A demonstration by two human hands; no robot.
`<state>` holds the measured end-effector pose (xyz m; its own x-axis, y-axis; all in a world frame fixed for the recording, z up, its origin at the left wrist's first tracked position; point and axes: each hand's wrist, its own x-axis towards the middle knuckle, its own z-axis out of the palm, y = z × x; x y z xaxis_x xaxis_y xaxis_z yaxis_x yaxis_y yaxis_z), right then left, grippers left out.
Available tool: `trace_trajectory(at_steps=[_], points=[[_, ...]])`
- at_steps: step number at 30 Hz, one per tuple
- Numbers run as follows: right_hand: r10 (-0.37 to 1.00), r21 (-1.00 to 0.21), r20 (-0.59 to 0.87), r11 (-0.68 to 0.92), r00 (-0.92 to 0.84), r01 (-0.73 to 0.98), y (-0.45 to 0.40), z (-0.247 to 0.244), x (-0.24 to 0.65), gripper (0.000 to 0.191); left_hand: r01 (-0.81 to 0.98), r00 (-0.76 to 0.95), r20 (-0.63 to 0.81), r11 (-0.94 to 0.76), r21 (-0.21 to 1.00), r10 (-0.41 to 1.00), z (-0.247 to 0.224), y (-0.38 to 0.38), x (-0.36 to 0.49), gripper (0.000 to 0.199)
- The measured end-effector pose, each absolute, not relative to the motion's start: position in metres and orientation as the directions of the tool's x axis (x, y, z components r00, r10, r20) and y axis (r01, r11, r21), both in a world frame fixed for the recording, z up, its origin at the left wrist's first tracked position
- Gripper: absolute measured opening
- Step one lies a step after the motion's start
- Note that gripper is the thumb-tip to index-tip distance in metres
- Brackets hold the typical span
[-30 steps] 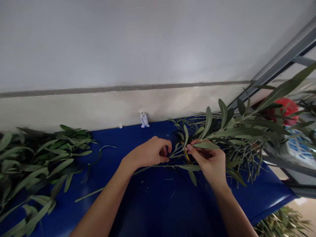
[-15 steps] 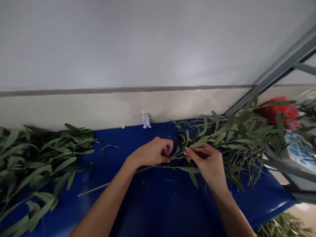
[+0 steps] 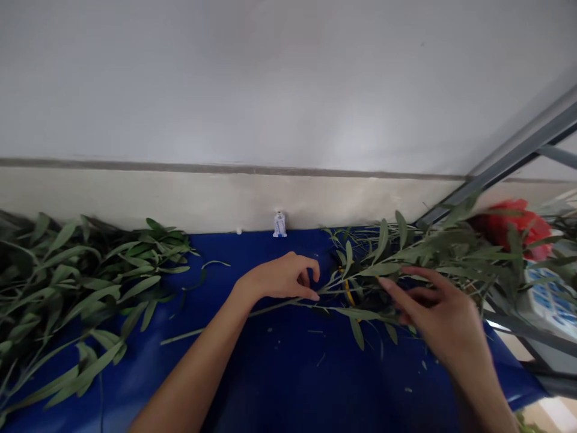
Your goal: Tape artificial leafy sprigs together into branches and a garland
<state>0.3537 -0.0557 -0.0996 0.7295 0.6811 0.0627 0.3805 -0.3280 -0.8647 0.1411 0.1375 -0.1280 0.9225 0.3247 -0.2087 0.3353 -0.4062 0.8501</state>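
My left hand (image 3: 288,278) is at the middle of the blue-covered table (image 3: 288,373), fingers curled and thumb tip against the stems of a leafy branch (image 3: 360,314). The branch's bare stem (image 3: 183,337) runs out to the left beneath my wrist. To the right, my right hand (image 3: 437,307), slightly blurred, has thumb and index finger apart beside the leaves, with no stem visibly gripped; its other fingers are partly hidden. Something yellow and black, perhaps a tool's handle (image 3: 348,293), shows in part under the leaves between my hands.
A pile of leafy branches (image 3: 90,288) covers the left side. More cut branches (image 3: 433,252) lie on the right, near a red bundle (image 3: 518,225), a blue-and-white container (image 3: 547,291) and a grey metal frame (image 3: 505,162). A small white tube (image 3: 280,225) stands against the wall.
My right hand has moved right, away from my left hand, and its thumb and index finger have spread. My left hand stays at the stems. The view has shifted slightly.
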Motion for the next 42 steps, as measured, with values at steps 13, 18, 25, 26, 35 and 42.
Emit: trace_trajectory(at_steps=[13, 18, 25, 26, 35, 42], points=[[0.961, -0.723, 0.225, 0.053, 0.162, 0.689, 0.05, -0.081, 0.272, 0.013, 0.713, 0.623, -0.261, -0.399, 0.576, 0.737, -0.085, 0.185, 0.013, 0.028], [0.995, -0.595, 0.1, 0.061, -0.001, 0.802, 0.125, -0.122, 0.214, 0.005, 0.773, 0.533, -0.292, -0.317, 0.549, 0.794, -0.089, 0.192, -0.038, 0.029], [0.974, -0.405, 0.137, -0.113, 0.183, 0.907, 0.17, -0.163, 0.154, 0.014, 0.77, 0.506, -0.312, -0.258, 0.583, 0.804, -0.091, 0.191, -0.07, 0.035], [0.97, -0.394, 0.144, -0.124, 0.195, 0.911, 0.172, -0.167, 0.151, 0.014, 0.768, 0.505, -0.314, -0.252, 0.589, 0.804, -0.091, 0.19, -0.072, 0.036], [0.977, -0.558, 0.172, -0.011, 0.128, 0.83, 0.171, -0.171, 0.157, 0.019, 0.766, 0.5, -0.308, -0.247, 0.593, 0.809, -0.081, 0.188, -0.079, 0.039], [0.983, -0.711, 0.178, 0.103, 0.036, 0.696, 0.161, -0.168, 0.173, 0.02, 0.752, 0.526, -0.212, -0.333, 0.569, 0.824, -0.095, 0.192, -0.06, 0.035]])
